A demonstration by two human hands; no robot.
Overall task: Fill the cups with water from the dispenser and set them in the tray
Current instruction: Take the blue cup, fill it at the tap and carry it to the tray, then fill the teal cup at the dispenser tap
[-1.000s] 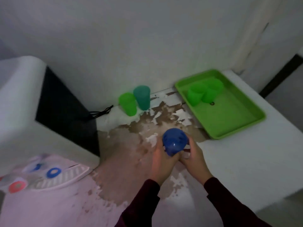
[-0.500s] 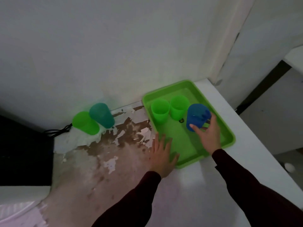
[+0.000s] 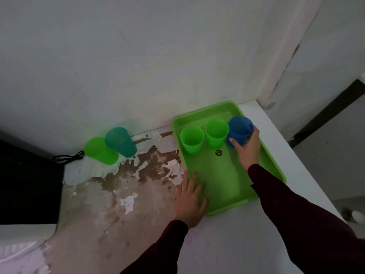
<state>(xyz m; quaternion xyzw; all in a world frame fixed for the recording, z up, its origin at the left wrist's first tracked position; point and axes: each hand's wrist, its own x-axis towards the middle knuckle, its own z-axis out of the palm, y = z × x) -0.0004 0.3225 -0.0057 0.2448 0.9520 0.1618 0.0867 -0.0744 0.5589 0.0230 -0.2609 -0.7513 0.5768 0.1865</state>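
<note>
Blue cup [image 3: 240,129] gripped by right hand [image 3: 248,150] inside tray [image 3: 221,175] — left hand [image 3: 190,200] flat on its edge.

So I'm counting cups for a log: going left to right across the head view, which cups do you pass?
Green cup → teal cup → green cup in tray → second green cup in tray → blue cup, held by the right hand.

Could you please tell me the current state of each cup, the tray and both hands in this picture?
blue cup: upright in the tray, held by the right hand.
two green cups: upright in the tray, side by side.
green cup and teal cup: on the counter by the wall.
tray: flat on the counter.
right hand: grips the blue cup.
left hand: flat, fingers over the tray's near corner.
</note>
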